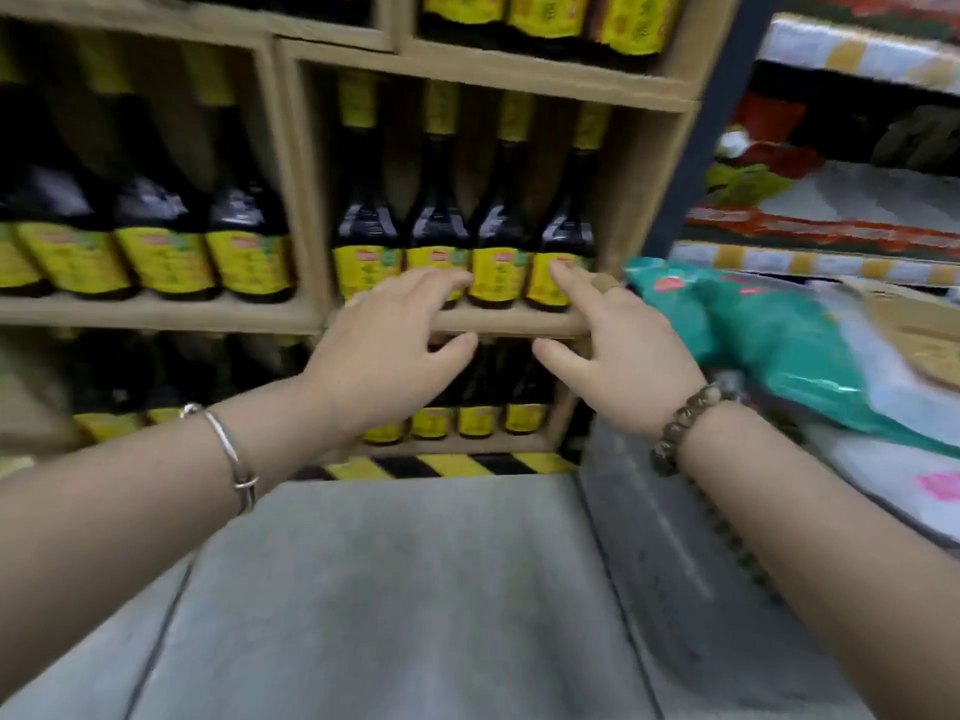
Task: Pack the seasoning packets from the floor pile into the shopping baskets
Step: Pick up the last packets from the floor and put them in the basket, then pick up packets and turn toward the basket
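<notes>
Both of my hands are stretched out in front of a wooden shelf of dark bottles. My left hand (389,345) is open, fingers spread, holding nothing. My right hand (618,350) is open too, index finger extended, empty. Just to the right of my right hand lie teal green packets (769,335) in a heap, with white and tan packets (898,387) beside them. The frame is blurred. No shopping basket is in view.
A wooden shelf unit (171,314) holds rows of dark bottles with yellow labels (498,272). A yellow-black hazard strip (447,466) runs along its base. Grey tiled floor (415,589) lies below my arms. Another rack (831,257) with red and green goods stands at the right.
</notes>
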